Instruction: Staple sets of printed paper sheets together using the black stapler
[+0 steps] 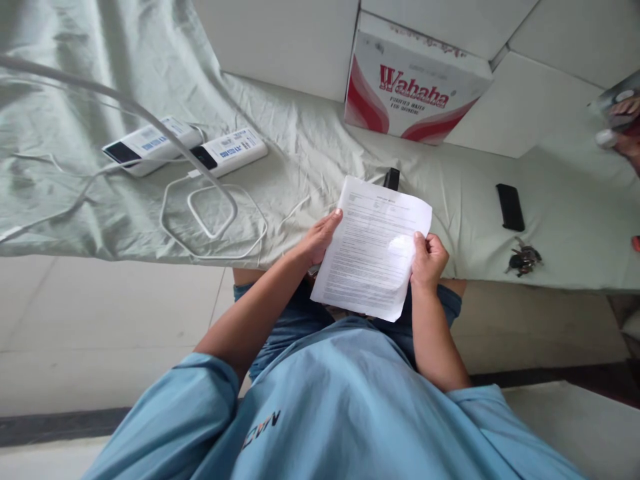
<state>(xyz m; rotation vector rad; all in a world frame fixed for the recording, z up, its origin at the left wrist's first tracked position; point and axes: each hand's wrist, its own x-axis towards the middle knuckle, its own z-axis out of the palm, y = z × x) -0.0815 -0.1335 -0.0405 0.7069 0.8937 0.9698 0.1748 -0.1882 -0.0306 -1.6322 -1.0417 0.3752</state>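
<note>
With left hand (323, 237) and right hand (429, 260) equally near, pinched the printed paper sheet (370, 253) by its edges, respectively toward three and nine o'clock, with long axis roughly twelve-to-six.

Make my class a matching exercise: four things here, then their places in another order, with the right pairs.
Things
1. White printed paper sheet
2. Red-and-white cardboard box
3. Metal key bunch
4. Pair of white block-shaped devices

Places
A. Right of the sheet, near a flat black object
B. Far side of the pale green cloth
C. In the left hand and right hand
D. On the cloth, left of the sheet

Pairs: 1-C; 2-B; 3-A; 4-D
</note>
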